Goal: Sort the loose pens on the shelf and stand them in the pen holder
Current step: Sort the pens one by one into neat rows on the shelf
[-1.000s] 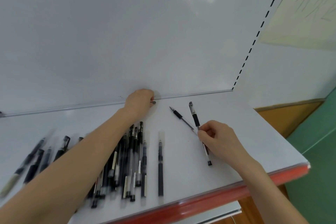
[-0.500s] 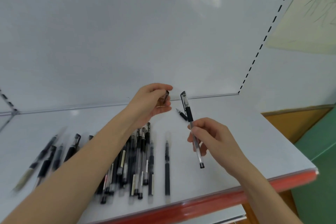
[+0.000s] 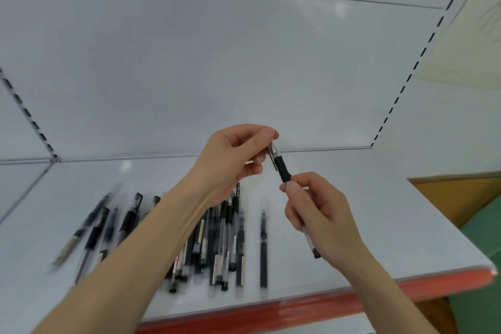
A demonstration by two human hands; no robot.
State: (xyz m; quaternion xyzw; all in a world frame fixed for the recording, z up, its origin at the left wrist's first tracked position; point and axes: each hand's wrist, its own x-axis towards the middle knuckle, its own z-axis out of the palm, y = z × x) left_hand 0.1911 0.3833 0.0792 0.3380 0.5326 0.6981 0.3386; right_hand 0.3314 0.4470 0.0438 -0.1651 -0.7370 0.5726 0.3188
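Now both hands are up off the shelf [image 3: 393,225] and joined on one gel pen [image 3: 283,171]. A second ago the right hand [image 3: 320,214] was only closing on it where it lay, while the left hand [image 3: 235,160] was at the back edge picking up a small dark piece. The right hand now grips the clear barrel with its fingers curled round it, and the left hand pinches the clear, clipped end above the black grip. I read this as capping or checking the pen before it is put away, so sorting has barely begun. The other loose pens [image 3: 217,241] lie bunched on the shelf under the left forearm, with a single pen [image 3: 263,247] just right of them and a blurred few further left. The pen holder is nowhere in view, so I cannot say where this pen must go. I also cannot tell whether the small piece is on the pen or in the left fingers, and the second pen that lay beside this one is hidden behind the hands.
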